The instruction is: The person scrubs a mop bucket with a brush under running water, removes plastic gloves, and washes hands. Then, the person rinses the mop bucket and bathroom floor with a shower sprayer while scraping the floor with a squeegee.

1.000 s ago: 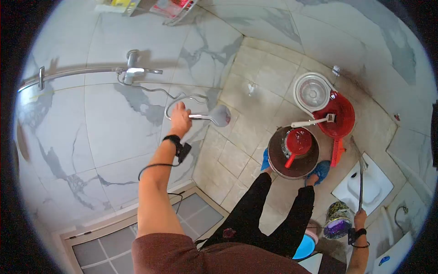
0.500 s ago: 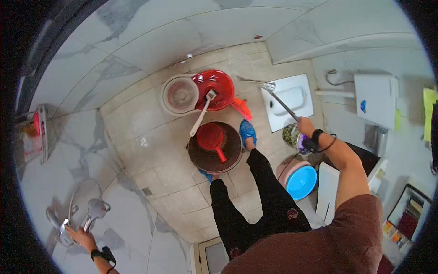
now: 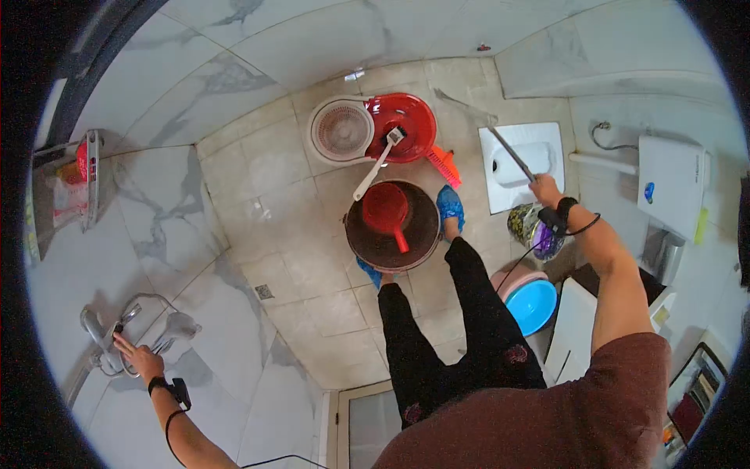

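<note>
On the left wall, my left hand (image 3: 143,361) reaches to the chrome shower faucet (image 3: 95,327), its fingers stretched out and touching the lever (image 3: 125,319). A hand shower (image 3: 178,327) hangs beside it. My right hand (image 3: 546,190) is closed around the grey shaft of a long-handled floor tool (image 3: 513,148). The tool's thin, pale head (image 3: 466,107) is blurred, and its exact kind cannot be made out. It reaches over the floor beside the white squat toilet (image 3: 525,166). Between my feet stands a dark round tub (image 3: 367,244) with a red dipper (image 3: 385,208) in it.
A red mop bucket (image 3: 422,117) with a pale spin basket (image 3: 341,130) holds a white-handled brush (image 3: 379,164). An orange brush head (image 3: 444,166) lies beside it. Blue basin (image 3: 531,307), patterned bin (image 3: 525,225) and cistern (image 3: 673,184) are at right. A floor drain (image 3: 264,291) sits at left.
The view has shifted, so most things appear farther right. My left hand has drawn slightly back along the faucet, leaving the lever more visible. The tool's head has swung and is more blurred.
</note>
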The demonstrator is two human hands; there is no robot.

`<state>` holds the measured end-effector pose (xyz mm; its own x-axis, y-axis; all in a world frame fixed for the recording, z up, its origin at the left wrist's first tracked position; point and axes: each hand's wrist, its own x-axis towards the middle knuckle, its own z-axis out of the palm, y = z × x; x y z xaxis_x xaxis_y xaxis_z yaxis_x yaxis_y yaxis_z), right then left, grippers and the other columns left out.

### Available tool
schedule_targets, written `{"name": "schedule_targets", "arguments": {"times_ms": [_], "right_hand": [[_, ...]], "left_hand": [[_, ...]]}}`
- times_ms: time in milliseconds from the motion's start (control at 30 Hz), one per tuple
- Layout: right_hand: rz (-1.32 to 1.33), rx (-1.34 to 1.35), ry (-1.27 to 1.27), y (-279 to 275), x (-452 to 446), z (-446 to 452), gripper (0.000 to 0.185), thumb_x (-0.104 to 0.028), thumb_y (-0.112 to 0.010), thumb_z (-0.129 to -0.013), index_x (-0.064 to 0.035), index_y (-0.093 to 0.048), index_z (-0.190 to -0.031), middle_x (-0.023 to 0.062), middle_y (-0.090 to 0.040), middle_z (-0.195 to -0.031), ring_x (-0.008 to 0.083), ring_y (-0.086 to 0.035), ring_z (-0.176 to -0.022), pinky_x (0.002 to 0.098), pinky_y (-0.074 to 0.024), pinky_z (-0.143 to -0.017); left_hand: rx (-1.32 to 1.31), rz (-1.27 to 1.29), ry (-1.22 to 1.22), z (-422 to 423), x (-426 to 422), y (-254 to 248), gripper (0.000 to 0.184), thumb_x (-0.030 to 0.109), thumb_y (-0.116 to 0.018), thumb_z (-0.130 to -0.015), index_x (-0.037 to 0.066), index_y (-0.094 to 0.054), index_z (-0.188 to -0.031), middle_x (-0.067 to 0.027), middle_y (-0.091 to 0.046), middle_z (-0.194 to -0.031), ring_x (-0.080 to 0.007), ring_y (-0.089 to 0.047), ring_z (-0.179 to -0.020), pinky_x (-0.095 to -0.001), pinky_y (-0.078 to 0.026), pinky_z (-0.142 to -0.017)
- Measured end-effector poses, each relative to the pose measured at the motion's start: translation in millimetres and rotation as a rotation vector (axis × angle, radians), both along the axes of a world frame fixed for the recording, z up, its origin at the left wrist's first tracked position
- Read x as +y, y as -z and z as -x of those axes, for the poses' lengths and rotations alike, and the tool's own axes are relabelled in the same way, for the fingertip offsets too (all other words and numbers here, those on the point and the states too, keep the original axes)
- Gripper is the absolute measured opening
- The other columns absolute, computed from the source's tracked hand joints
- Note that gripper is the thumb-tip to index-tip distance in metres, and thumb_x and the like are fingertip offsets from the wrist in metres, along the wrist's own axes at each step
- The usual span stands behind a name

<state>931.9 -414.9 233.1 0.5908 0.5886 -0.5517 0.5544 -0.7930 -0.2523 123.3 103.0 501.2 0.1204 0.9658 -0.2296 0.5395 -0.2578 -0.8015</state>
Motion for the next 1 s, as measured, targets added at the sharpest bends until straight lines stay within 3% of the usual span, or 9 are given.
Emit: {"name": "schedule_targets", "arguments": {"times_ms": [133, 167, 267, 333, 433, 533, 667, 767, 1000], "right_hand": [[-0.072, -0.059, -0.01, 19, 7, -26, 0.02, -0.015, -0.053, -0.066, 0.0039, -0.054, -0.073, 0.0252, -0.055, -0.071, 0.0403, -0.054, -0.071, 0.0448, -0.0429, -0.066], [-0.077, -0.063, -0.005, 20, 12, -33, 0.019, -0.014, -0.053, -0.066, 0.0036, -0.055, -0.074, 0.0248, -0.055, -0.071, 0.0403, -0.054, -0.072, 0.0449, -0.0427, -0.067], [-0.139, -0.168, -0.127, 39, 31, -69, 0.018, -0.014, -0.052, -0.067, 0.0027, -0.053, -0.074, 0.0242, -0.055, -0.069, 0.0411, -0.053, -0.071, 0.0464, -0.042, -0.066], [-0.186, -0.266, -0.25, 59, 49, -100, 0.016, -0.01, -0.049, -0.068, 0.0035, -0.052, -0.076, 0.0239, -0.056, -0.073, 0.0412, -0.053, -0.071, 0.0467, -0.0427, -0.067], [-0.087, -0.232, -0.173, 84, 93, -143, 0.02, -0.009, -0.042, -0.076, -0.0021, -0.055, -0.09, 0.0214, -0.058, -0.08, 0.0399, -0.055, -0.076, 0.0473, -0.0435, -0.069], [0.036, -0.247, -0.182, 102, 122, -173, 0.028, -0.008, -0.038, -0.074, -0.0036, -0.053, -0.097, 0.0238, -0.057, -0.087, 0.0375, -0.055, -0.085, 0.0435, -0.0441, -0.075], [0.023, -0.168, -0.27, 105, 63, -178, 0.027, -0.008, -0.043, -0.075, -0.0049, -0.057, -0.098, 0.0224, -0.059, -0.084, 0.0343, -0.058, -0.08, 0.045, -0.0459, -0.068], [0.156, -0.034, -0.248, 102, -40, -144, 0.045, -0.004, -0.042, -0.073, -0.0081, -0.042, -0.118, 0.0209, -0.058, -0.076, 0.0357, -0.057, -0.068, 0.0459, -0.045, -0.057], [0.4, 0.216, -0.144, -42, -158, -105, 0.045, -0.007, -0.04, -0.077, -0.0112, -0.04, -0.122, 0.0228, -0.057, -0.076, 0.0374, -0.056, -0.072, 0.0459, -0.0431, -0.064]], "left_hand": [[0.131, 0.019, -0.129, -8, 9, 7, 0.027, 0.007, -0.05, -0.066, 0.002, -0.06, -0.091, -0.0226, -0.018, -0.135, -0.0436, -0.016, -0.123, -0.0495, -0.019, -0.099], [0.18, -0.006, 0.042, -14, 2, 8, 0.024, 0.012, -0.051, -0.066, 0.004, -0.06, -0.087, -0.0235, -0.036, -0.124, -0.041, -0.038, -0.11, -0.0452, -0.034, -0.09], [-0.235, 0.035, -0.214, -49, -13, 39, 0.021, 0.018, -0.059, -0.066, 0.002, -0.06, -0.078, -0.0224, -0.058, -0.09, -0.0374, -0.055, -0.088, -0.0427, -0.044, -0.073], [-0.523, 0.105, -0.074, -50, -31, 67, 0.027, 0.023, -0.063, -0.063, 0.0, -0.058, -0.077, -0.0205, -0.057, -0.069, -0.0376, -0.056, -0.066, -0.045, -0.043, -0.058], [-0.587, 0.122, -0.121, -104, -74, 99, 0.037, 0.033, -0.065, -0.066, -0.002, -0.052, -0.07, -0.0209, -0.054, -0.064, -0.0383, -0.053, -0.063, -0.0439, -0.04, -0.055], [-0.758, 0.194, -0.31, -154, -114, 128, 0.034, 0.029, -0.066, -0.067, -0.003, -0.053, -0.069, -0.0176, -0.052, -0.057, -0.0279, -0.048, -0.05, -0.0399, -0.037, -0.049], [-0.895, 0.149, -0.295, -213, -164, 163, 0.034, 0.028, -0.066, -0.068, -0.002, -0.053, -0.066, -0.0084, -0.049, -0.05, -0.0173, -0.04, -0.045, -0.0339, -0.035, -0.045], [-1.04, 0.218, -0.399, -244, -182, 174, 0.032, 0.027, -0.066, -0.069, -0.001, -0.053, -0.063, -0.0066, -0.047, -0.05, -0.0144, -0.039, -0.046, -0.0321, -0.033, -0.044], [-1.058, 0.199, -0.515, -233, -182, 195, 0.032, 0.027, -0.066, -0.07, 0.0, -0.052, -0.062, -0.0023, -0.043, -0.049, -0.0122, -0.035, -0.046, -0.0316, -0.029, -0.042]]}}
